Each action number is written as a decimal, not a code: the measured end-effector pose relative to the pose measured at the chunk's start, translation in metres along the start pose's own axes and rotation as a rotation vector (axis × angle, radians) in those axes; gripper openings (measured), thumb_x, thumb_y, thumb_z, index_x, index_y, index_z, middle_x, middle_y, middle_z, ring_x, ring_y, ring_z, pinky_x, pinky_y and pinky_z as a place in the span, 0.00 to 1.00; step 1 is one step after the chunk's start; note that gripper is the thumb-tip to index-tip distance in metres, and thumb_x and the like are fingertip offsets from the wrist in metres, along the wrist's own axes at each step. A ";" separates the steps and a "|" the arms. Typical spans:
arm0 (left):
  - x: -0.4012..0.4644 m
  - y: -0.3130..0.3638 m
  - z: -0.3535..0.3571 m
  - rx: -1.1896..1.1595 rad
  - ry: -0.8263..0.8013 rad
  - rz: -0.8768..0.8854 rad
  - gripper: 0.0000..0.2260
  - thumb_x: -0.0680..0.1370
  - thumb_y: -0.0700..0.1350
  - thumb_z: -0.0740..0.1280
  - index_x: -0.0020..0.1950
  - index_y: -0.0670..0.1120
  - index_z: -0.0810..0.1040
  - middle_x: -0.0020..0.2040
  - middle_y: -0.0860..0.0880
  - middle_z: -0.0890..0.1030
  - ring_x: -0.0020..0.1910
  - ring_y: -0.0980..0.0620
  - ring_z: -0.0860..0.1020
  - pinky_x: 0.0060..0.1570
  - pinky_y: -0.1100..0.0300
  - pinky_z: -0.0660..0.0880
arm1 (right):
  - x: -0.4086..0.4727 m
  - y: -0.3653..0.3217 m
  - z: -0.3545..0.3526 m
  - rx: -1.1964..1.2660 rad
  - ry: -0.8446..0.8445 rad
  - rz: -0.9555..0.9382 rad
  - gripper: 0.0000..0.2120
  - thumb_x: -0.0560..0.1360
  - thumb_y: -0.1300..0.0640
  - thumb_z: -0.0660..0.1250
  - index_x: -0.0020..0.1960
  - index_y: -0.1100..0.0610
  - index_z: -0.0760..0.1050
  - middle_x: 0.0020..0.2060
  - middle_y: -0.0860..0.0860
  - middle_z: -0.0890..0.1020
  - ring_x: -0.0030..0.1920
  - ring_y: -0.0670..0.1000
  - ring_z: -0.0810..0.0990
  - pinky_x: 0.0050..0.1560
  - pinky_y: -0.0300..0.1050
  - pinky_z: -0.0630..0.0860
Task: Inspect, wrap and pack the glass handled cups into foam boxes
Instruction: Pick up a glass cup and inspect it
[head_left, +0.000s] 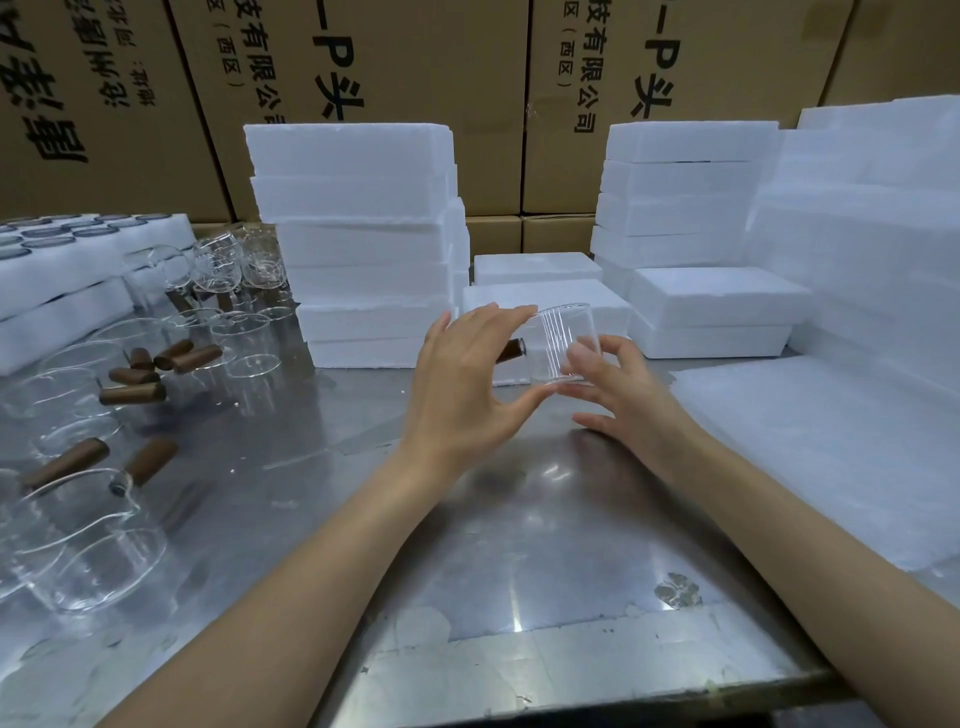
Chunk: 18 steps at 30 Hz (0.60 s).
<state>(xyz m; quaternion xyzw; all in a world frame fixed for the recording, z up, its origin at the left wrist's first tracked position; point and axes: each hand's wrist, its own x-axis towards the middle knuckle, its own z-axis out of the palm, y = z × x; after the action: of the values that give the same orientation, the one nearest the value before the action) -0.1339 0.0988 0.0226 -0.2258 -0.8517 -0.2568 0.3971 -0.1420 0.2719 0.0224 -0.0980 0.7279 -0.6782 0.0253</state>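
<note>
- You've got one clear glass cup with a brown wooden handle (563, 345) lifted above the middle of the steel table (493, 545), held up in front of the foam boxes.
- Your left hand (467, 384) pinches it, forefinger on the upper edge and thumb under the lower edge, handle poking out behind your fingers.
- Your right hand (621, 395) steadies the near side with loosely spread fingers, touching rather than clamping.
- This looks like the inspection step: turn it slowly against the white foam so chips or cracks show.
- Keep the pinch on the wall, not on the handle joint.
- More clear glass cups (78, 545) wait along the left edge; thin white foam sheets (831, 441) lie by the right edge for wrapping.
</note>
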 end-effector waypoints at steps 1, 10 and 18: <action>0.000 0.001 0.000 0.008 -0.003 0.013 0.27 0.71 0.54 0.74 0.68 0.46 0.74 0.64 0.49 0.78 0.67 0.47 0.72 0.71 0.51 0.55 | -0.001 0.001 0.000 -0.022 0.003 -0.009 0.36 0.60 0.33 0.71 0.63 0.47 0.65 0.56 0.47 0.78 0.53 0.42 0.81 0.52 0.44 0.75; 0.000 0.009 -0.004 -0.268 0.044 -0.132 0.43 0.67 0.60 0.74 0.75 0.50 0.57 0.70 0.51 0.70 0.69 0.55 0.68 0.68 0.50 0.67 | -0.002 -0.010 -0.003 0.238 0.069 0.119 0.20 0.76 0.43 0.59 0.57 0.56 0.76 0.51 0.53 0.84 0.54 0.49 0.81 0.57 0.46 0.74; 0.001 0.008 -0.002 -0.338 -0.021 -0.109 0.25 0.70 0.51 0.77 0.63 0.49 0.73 0.58 0.69 0.74 0.63 0.68 0.70 0.65 0.54 0.68 | -0.007 -0.015 0.001 0.241 -0.035 0.126 0.20 0.78 0.44 0.54 0.54 0.57 0.75 0.55 0.59 0.82 0.59 0.52 0.79 0.65 0.50 0.69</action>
<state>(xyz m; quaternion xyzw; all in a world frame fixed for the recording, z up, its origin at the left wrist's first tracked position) -0.1290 0.1037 0.0264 -0.2456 -0.8115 -0.4151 0.3300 -0.1334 0.2713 0.0363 -0.0600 0.6453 -0.7560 0.0921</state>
